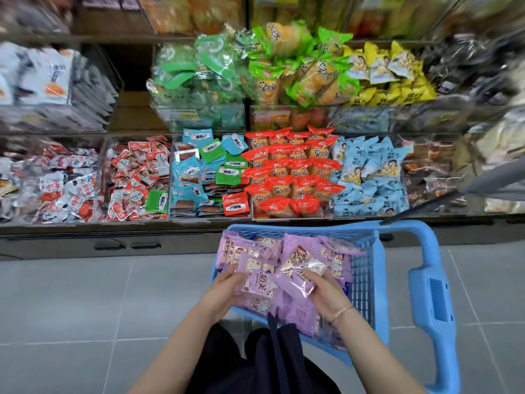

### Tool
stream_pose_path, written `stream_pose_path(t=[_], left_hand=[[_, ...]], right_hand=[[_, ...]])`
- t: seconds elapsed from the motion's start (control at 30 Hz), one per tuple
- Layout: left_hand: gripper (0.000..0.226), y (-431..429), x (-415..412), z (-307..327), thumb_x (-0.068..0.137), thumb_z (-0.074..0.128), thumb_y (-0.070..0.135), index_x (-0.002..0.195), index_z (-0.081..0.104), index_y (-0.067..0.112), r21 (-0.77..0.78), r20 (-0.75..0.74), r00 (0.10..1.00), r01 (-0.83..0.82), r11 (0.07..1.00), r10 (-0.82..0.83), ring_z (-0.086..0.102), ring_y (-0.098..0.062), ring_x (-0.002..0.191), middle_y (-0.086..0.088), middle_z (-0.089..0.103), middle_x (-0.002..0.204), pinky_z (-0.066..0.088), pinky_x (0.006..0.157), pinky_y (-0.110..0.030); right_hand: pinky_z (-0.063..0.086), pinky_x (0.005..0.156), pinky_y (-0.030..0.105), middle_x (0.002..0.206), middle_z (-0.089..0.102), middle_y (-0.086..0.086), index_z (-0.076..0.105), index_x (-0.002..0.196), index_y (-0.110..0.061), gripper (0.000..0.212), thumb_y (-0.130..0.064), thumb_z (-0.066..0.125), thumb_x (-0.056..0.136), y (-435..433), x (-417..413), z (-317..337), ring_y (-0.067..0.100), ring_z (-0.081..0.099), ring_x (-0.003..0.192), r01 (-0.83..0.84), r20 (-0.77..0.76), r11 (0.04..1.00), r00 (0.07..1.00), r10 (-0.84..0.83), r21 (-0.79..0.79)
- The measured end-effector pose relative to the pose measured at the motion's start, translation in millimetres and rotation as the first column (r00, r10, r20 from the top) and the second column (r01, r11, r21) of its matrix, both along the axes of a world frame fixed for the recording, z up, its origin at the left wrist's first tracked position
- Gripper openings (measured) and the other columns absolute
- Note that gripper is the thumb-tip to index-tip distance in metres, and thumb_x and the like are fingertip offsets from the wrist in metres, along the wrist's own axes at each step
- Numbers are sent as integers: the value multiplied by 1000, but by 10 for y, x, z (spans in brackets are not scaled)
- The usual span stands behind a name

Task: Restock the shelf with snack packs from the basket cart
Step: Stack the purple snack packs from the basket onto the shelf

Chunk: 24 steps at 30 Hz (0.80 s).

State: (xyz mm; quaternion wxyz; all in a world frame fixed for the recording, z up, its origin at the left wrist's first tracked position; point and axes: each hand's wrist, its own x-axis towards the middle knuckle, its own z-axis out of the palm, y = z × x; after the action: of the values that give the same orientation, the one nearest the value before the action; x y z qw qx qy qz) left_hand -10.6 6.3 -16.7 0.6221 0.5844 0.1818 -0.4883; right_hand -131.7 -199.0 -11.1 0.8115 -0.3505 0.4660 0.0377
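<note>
While your left hand (pixel 224 291) and right hand (pixel 324 291) each hold purple snack packs (pixel 257 282) in the basket cart (pixel 380 280) at 6 o'clock, below the shelf (pixel 170 226) at 12, pinch sealed edges: likely light, soft, slippery, crushable.

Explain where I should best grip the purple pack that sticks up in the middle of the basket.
Pinch the pack by its upper sealed edge, coming from above. It leans tilted on the other packs in the basket, so that flat edge seems free, while its lower part looks tucked among them.
</note>
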Motion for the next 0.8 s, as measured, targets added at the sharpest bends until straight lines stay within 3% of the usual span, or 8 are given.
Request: stream_pose_path(t=[0.07, 0.13, 0.2, 0.33, 0.47, 0.57, 0.7, 0.8], left_hand=[[37, -12, 11, 67, 92, 60, 12, 127, 52, 4, 14, 30, 999, -17, 1000, 16, 67, -15, 70, -8, 68, 101, 53, 56, -27], [30, -40, 15, 131, 92, 61, 17, 121, 55, 10, 16, 46, 999, 11, 1000, -11, 67, -13, 67, -1, 72, 94, 51, 53, -23], [33, -65, 10, 183, 92, 61, 18, 124, 48, 18, 30, 72, 997, 39, 999, -41, 67, -16, 75, 5, 67, 102, 53, 55, -22], [52, -92, 17, 228, 96, 52, 9, 145, 36, 21, 15, 123, 992, 30, 999, -31, 59, -24, 105, -1, 55, 119, 57, 82, -42], [60, -112, 107, 272, 98, 39, -2, 149, 27, 28, -82, 93, 991, -87, 993, 94, 58, -30, 117, -6, 51, 137, 56, 84, -49], [47, -175, 149, 317, 97, 36, -5, 133, 42, 25, -146, 93, 987, -115, 982, 130, 65, -30, 105, -13, 61, 128, 59, 77, -44], [32, -342, 76, 347, 92, 44, -8, 112, 49, 16, -127, 109, 991, -65, 990, 79, 68, -28, 78, -16, 68, 98, 59, 66, -45], [6, -407, -10, 365, 89, 53, 8, 90, 51, 14, -200, 52, 999, 12, 980, -1, 65, -17, 59, -11, 64, 79, 54, 53, -34]], right_hand=[[45, 97, 30, 134, 49, 6, 27, 142, -14, 74, -13, 69, 80, -15, -20, 28, 16, 53, 119, -186, -13, 977, 982, 186, -99], [49, 81, 14, 122, 55, -8, 43, 125, -24, 56, -23, 72, 77, 12, 31, 108, -3, 60, 98, -402, -22, 889, 913, 408, -221], [50, 80, 13, 108, 58, -17, 49, 112, -30, 42, -32, 72, 77, 47, 96, 136, -7, 59, 92, -489, -48, 822, 866, 498, -291], [48, 88, 24, 103, 62, -12, 56, 97, -33, 18, -23, 66, 85, 108, 222, 149, -2, 57, 92, -275, -16, 931, 960, 279, -238], [53, 81, 31, 110, 65, 3, 59, 105, -16, 15, -13, 58, 91, 157, 242, 112, 13, 63, 95, 18, 66, 999, 998, -20, 38], [58, 73, 35, 118, 63, 15, 54, 124, -5, 32, -11, 54, 92, 263, 274, 126, 23, 67, 94, 89, 75, 984, 992, -101, 153], [39, 99, 61, 124, 58, 25, 50, 126, -5, 30, -15, 44, 98, 378, 362, 113, 39, 56, 114, 104, 72, 957, 989, -128, 273], [40, 100, 57, 124, 58, 25, 47, 130, -8, 33, -19, 43, 99, 370, 386, 114, 37, 57, 114, 99, 69, 944, 990, -127, 314]])
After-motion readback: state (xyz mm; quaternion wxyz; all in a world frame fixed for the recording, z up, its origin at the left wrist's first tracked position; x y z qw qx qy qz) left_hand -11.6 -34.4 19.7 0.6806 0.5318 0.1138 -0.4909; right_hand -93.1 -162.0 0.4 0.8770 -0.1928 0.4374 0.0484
